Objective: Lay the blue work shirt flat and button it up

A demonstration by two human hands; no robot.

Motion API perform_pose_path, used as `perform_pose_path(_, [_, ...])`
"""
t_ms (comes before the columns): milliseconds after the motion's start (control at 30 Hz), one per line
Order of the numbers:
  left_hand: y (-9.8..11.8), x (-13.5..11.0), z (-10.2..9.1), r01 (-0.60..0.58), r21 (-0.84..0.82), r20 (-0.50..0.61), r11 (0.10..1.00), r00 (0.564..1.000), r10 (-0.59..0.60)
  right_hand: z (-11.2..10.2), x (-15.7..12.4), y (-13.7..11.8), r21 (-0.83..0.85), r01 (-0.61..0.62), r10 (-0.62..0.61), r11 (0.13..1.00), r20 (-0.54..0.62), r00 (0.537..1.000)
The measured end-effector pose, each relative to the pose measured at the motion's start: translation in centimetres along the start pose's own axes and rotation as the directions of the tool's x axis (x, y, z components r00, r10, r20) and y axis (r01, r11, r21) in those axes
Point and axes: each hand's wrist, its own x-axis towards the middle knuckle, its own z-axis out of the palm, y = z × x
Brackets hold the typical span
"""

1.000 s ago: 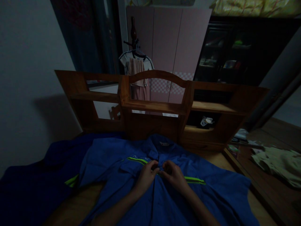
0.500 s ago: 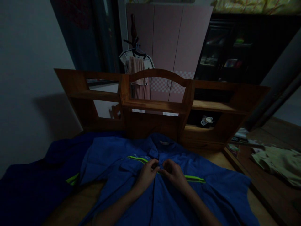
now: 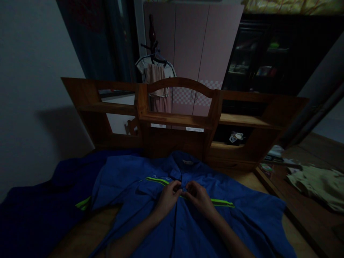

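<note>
A blue short-sleeved shirt (image 3: 199,229) with yellow-green stripes across the chest lies spread on a wooden surface, its collar away from me. My left hand (image 3: 171,190) pinches the front edge of the shirt at chest height, just below the collar. Close beside it, my right hand (image 3: 195,193) pinches the opposite edge of the same opening. The fingertips of both hands nearly meet over the front placket. Whether a button lies between them is too dark and small to make out.
A darker blue garment (image 3: 34,211) lies to the left. Behind the shirt stands a wooden headboard with shelves (image 3: 177,122). A light-coloured cloth (image 3: 317,186) lies at the right. Farther back are a pink wardrobe (image 3: 188,43) and clothes on a stand (image 3: 156,71).
Both hands stay at the same spot on the shirt front; the right fingers shift only very slightly. The shirt lies as before.
</note>
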Motion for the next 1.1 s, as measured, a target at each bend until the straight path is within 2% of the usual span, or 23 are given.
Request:
perform_pose_path(700, [-0.08,-0.12,0.02,-0.031,0.008,0.006,0.999,0.999,0.031,-0.08,-0.02,-0.02,-0.013,0.002,-0.002,1.0,-0.001,1.0])
perform_pose_path(1100, [-0.17,-0.08,0.1,-0.008,-0.007,0.002,1.0,1.0,0.008,-0.05,0.06,0.06,-0.023,0.0,0.0,1.0,0.002,1.0])
